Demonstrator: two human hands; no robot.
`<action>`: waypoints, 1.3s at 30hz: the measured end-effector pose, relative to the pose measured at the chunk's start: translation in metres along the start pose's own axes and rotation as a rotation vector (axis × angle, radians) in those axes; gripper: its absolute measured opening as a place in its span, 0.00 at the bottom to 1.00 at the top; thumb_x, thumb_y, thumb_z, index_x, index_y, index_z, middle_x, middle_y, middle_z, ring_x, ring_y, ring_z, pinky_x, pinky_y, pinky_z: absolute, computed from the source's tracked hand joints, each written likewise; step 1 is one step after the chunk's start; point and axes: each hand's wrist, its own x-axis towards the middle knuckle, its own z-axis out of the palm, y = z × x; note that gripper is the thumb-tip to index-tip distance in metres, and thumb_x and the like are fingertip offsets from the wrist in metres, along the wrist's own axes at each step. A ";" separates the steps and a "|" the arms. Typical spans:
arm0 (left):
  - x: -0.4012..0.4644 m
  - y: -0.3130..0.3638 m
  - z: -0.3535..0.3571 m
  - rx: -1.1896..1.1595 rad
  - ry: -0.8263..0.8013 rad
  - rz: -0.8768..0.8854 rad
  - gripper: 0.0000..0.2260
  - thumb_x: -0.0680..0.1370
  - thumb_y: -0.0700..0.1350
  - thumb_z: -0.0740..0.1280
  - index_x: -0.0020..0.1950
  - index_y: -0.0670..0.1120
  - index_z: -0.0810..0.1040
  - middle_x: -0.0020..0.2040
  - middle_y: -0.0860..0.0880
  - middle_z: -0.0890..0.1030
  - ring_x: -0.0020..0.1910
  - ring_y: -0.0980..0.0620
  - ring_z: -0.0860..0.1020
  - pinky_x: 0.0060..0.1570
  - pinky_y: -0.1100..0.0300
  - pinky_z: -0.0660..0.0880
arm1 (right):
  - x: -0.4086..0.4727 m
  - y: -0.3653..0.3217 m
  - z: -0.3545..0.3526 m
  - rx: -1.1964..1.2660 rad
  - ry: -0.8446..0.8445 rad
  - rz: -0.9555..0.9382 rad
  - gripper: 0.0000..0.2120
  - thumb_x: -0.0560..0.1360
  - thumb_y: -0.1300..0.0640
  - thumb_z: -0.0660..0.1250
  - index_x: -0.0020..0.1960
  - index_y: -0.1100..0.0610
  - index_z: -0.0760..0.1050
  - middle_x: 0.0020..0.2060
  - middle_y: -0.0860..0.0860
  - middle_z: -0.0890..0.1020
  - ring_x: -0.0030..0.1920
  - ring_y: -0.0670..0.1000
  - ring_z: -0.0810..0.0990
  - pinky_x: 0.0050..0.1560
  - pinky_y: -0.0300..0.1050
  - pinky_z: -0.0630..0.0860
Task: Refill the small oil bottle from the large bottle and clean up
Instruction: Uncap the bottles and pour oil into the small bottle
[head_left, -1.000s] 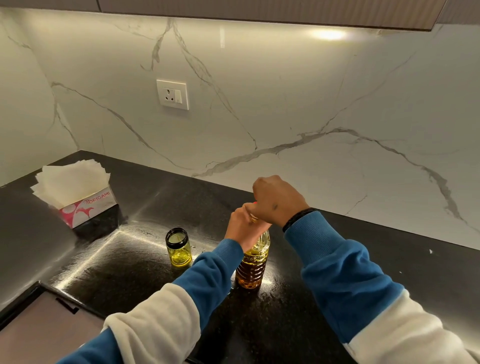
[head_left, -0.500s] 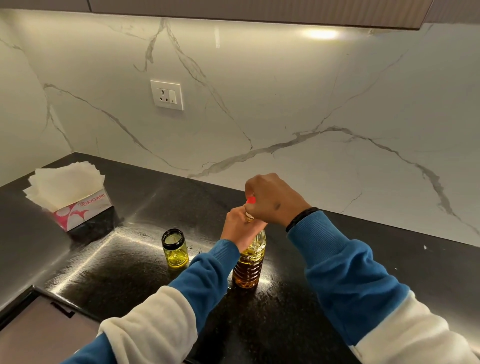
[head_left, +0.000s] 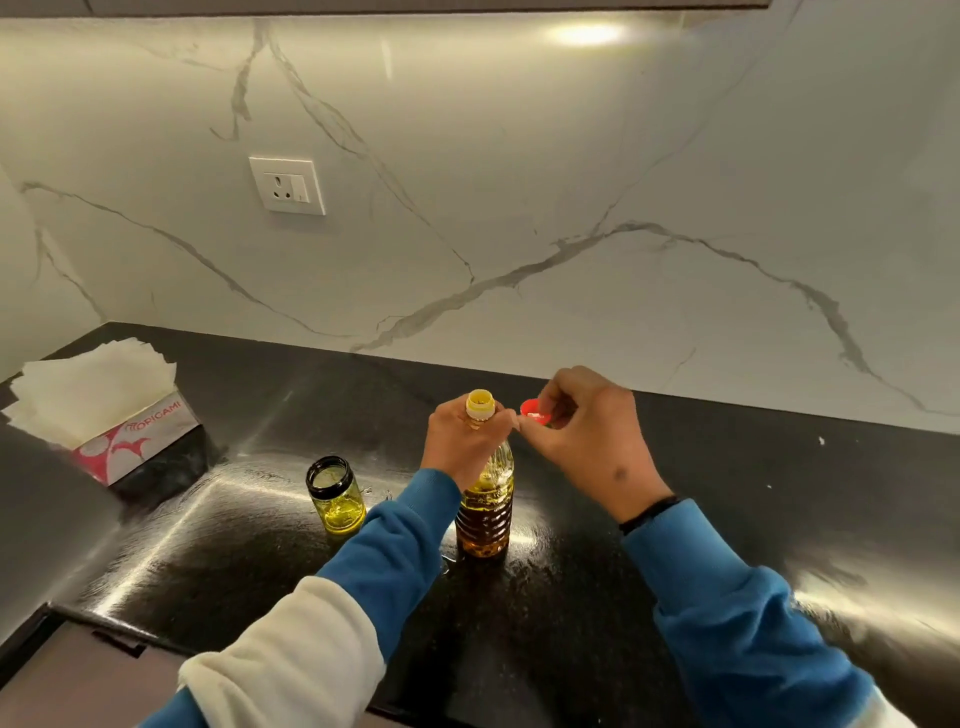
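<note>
So, left hand (head_left: 464, 441): fingers wrapped round the neck of the large bottle (head_left: 485, 501), upright on the black desk (head_left: 727, 519), mouth open | right hand (head_left: 587, 431): fingers pinching the red cap (head_left: 535, 411) just beside the mouth | small oil bottle (head_left: 336, 500): left of it, looks lidless, bit blurry tbh | tissue box (head_left: 132, 439) far left

The large bottle (head_left: 485, 512) stands upright on the counter (head_left: 597, 597), with the small jar (head_left: 336, 500) just to its left, apart from it. Farther left and nearer the wall sits the tissue box (head_left: 132, 441) (tissues stacked on top), and the wall socket (head_left: 287, 185) is on the backsplash (head_left: 571, 208) behind them. The left hand (head_left: 465, 441) wraps the bottle's neck; the right hand (head_left: 592, 441) holds the cap (head_left: 535, 413) just right of the mouth.
</note>
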 end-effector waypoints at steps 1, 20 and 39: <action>0.001 -0.001 -0.001 0.032 0.008 -0.002 0.08 0.73 0.41 0.74 0.35 0.48 0.82 0.31 0.53 0.81 0.32 0.57 0.76 0.37 0.58 0.75 | -0.010 0.009 0.005 0.008 0.023 0.028 0.13 0.68 0.58 0.80 0.37 0.56 0.75 0.36 0.49 0.78 0.36 0.49 0.78 0.36 0.40 0.76; 0.001 -0.006 0.000 0.103 0.023 -0.019 0.07 0.72 0.49 0.74 0.38 0.48 0.84 0.32 0.53 0.82 0.33 0.60 0.79 0.39 0.61 0.77 | -0.137 0.131 0.091 -0.142 -0.368 0.505 0.16 0.70 0.58 0.79 0.34 0.51 0.71 0.44 0.48 0.77 0.45 0.48 0.79 0.47 0.41 0.79; -0.005 0.000 -0.001 0.098 0.003 -0.020 0.04 0.72 0.45 0.76 0.39 0.49 0.83 0.35 0.53 0.84 0.37 0.58 0.82 0.44 0.57 0.81 | -0.075 0.089 0.091 0.009 -0.184 0.307 0.31 0.66 0.40 0.79 0.64 0.48 0.74 0.53 0.42 0.75 0.55 0.43 0.75 0.56 0.39 0.75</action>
